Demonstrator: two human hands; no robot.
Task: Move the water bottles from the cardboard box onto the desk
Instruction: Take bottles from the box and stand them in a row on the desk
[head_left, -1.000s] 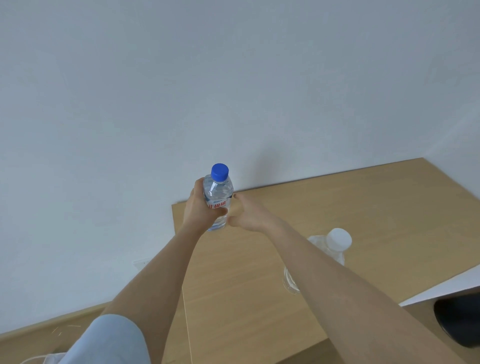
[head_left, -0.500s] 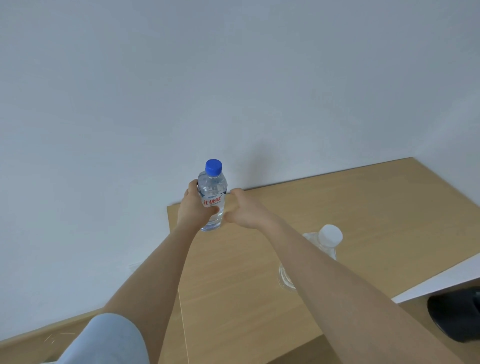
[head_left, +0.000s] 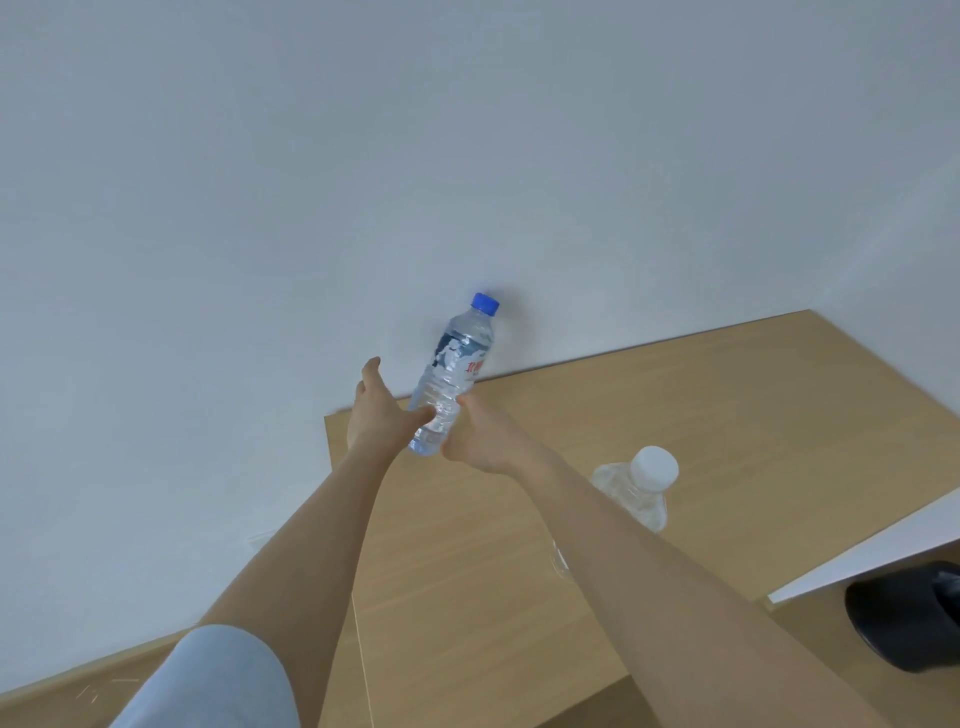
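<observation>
Tilting toward the wall, the blue-capped water bottle (head_left: 457, 371) is seen in the head view near the far left corner of the tabletop (head_left: 701, 415), its base low over or on the wood; contact cannot be told. It is pinched at its lower body between both hands. The left hand (head_left: 382, 415) is mostly open, with only the thumb pressed to the bottle's side and the fingers spread toward the wall. The right hand (head_left: 480, 439) is held against the other side, its fingers hidden, so its closure cannot be told. A second, white-capped bottle (head_left: 641, 491) stands nearer, partly hidden by the right forearm. The cardboard box is not in view. The bottle should probably be righted and its base settled flat before the hands are withdrawn, lest it topple.
</observation>
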